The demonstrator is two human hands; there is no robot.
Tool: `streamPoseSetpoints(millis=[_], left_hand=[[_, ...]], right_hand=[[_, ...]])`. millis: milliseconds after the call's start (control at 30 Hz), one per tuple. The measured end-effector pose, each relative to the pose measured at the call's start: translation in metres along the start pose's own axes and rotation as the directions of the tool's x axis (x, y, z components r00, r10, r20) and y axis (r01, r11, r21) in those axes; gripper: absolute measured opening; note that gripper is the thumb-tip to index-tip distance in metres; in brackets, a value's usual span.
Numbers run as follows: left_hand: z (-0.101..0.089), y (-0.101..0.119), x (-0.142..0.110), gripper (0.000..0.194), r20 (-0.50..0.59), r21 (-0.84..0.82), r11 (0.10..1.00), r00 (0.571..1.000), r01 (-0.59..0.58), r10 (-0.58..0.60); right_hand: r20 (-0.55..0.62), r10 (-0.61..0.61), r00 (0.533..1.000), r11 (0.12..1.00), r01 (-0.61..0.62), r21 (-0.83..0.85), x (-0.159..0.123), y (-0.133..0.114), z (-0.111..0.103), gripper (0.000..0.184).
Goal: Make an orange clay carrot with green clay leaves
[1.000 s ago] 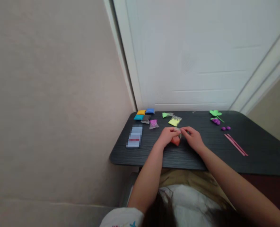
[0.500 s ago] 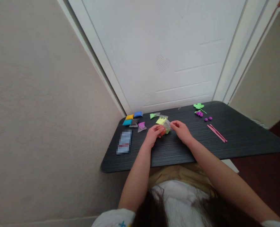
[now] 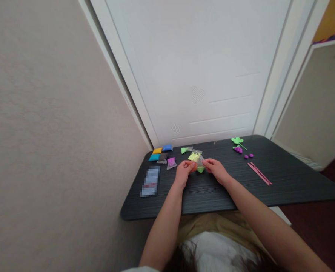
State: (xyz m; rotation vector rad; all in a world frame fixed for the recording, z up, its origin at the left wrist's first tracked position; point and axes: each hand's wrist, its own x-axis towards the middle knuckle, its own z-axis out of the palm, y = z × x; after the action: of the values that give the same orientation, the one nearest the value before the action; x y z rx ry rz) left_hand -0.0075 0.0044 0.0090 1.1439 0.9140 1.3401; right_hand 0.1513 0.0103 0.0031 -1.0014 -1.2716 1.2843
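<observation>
Over the middle of the table, both my hands are closed on a clear bag of orange clay point(image 3: 193, 166). My left hand point(image 3: 185, 172) grips its coloured end, partly hiding it. The clear plastic end is pinched by my right hand point(image 3: 214, 169), thumb against fingers. A light green lump point(image 3: 201, 170) shows just beneath the bag, between the hands. Right behind lies a pale yellow clay packet point(image 3: 194, 156), and a green clay packet point(image 3: 186, 150) is a little farther back. A purple clay packet point(image 3: 171, 163) rests to the left of my left hand.
Blue point(image 3: 167, 147), orange-yellow point(image 3: 157, 151), teal point(image 3: 154, 157) and dark grey point(image 3: 162, 158) packets lie back left, behind a blurred phone-like rectangle point(image 3: 150, 181). At right are a green clover shape point(image 3: 237, 140), purple balls point(image 3: 238, 150) and pink sticks point(image 3: 259, 173). A white door stands behind the table.
The view has tilted upward, so the table sits lower in the picture. Both hands keep hold of the bag, and the green lump under it shows more clearly.
</observation>
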Motion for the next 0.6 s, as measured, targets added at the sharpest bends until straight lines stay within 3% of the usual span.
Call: streamPoseSetpoints(millis=[333, 600], left_hand=[[0.002, 0.003, 0.000, 0.032, -0.027, -0.029, 1.000, 1.000, -0.006, 0.005], [-0.002, 0.006, 0.003, 0.038, -0.071, 0.058, 0.998, 0.997, -0.011, 0.015]], right_hand=[[0.022, -0.039, 0.999, 0.999, 0.039, -0.004, 0.001, -0.004, -0.003, 0.030], [0.150, -0.067, 0.986, 0.986, 0.089, -0.144, -0.010, -0.009, -0.002, 0.030]])
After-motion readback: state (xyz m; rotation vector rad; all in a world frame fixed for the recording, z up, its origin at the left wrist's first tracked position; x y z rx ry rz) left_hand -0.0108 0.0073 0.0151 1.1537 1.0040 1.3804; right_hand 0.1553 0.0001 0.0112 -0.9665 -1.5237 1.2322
